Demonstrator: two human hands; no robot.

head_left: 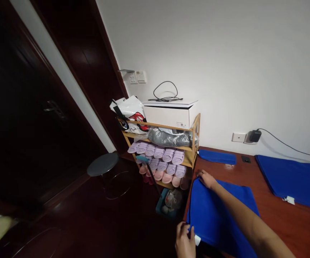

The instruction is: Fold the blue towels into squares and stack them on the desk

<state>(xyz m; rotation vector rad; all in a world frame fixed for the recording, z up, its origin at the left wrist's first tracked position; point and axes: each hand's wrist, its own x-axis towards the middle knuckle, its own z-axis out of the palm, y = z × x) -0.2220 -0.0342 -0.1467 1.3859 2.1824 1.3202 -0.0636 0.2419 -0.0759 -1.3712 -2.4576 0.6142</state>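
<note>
A blue cloth (pixel 211 215), which looks folded, lies at the left end of the reddish-brown table, with a white tag (pixel 197 239) at its near corner. My left hand (pixel 185 240) is closed on that near-left corner, next to the tag. At the far-left corner, my right hand (pixel 206 178) pinches the cloth's edge, its forearm stretching across the fabric. Beyond it, a narrow folded blue cloth (pixel 217 157) rests against the wall. Farther right lies another folded blue cloth (pixel 294 181) with a white tag.
The table's (pixel 286 225) left edge adjoins a wooden rack (pixel 195 134) of purple and pink slippers, topped by a white box (pixel 168 115). A round stool (pixel 103 164) and a blue dustpan (pixel 159 206) stand on the floor. A plugged-in black adapter (pixel 255 135) trails a cable.
</note>
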